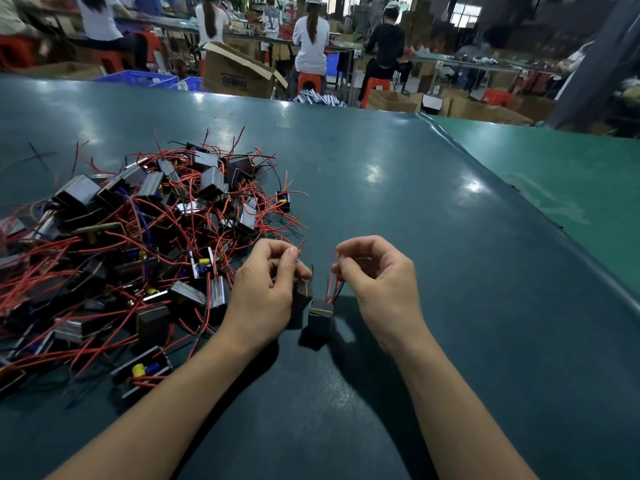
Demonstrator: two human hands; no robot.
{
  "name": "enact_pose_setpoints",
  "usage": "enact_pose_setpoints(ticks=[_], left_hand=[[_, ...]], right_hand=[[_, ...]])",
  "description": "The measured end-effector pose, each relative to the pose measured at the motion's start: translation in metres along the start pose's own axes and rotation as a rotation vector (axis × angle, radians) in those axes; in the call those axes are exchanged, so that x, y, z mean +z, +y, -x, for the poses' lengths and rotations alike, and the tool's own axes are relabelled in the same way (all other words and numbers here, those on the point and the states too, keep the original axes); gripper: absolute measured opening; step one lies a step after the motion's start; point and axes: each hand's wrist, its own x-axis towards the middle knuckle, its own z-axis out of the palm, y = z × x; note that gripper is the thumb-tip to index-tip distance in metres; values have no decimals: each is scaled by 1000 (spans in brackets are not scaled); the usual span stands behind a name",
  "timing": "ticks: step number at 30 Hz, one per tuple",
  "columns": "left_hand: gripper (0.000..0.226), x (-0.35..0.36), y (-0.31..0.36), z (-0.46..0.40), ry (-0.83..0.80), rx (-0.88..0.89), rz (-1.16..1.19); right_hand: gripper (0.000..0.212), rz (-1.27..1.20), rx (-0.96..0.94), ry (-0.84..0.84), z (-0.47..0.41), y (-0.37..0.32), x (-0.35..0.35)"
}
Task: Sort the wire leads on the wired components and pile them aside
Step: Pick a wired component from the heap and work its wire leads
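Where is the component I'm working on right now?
In the head view, the black component hangs low in the centre between the left hand and right hand, which pinch its red leads, just right of the pile.

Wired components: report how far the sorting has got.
Done: no sorted pile can be told apart. In hand: the left hand pinches a red lead, the right hand pinches the leads of a black component hanging just over the table. Left: the tangled heap on the left looks unsorted.

The pile of wired components (138,244) runs off the left edge. The left hand (266,289) hides most of one black component (300,303) (its leads blur).
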Motion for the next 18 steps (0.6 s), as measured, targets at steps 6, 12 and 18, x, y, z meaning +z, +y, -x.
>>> enact_pose_setpoints(ticks=[6,12,18], left_hand=[[18,-1,4,2,-67,11,81],[21,0,3,3,-75,29,53],[23,1,4,5,-98,-9,126]], right_hand=[[26,-82,36,-54,4,-4,5],[21,69,33,-67,7,0,10],[23,58,31,-94,3,-2,-1]])
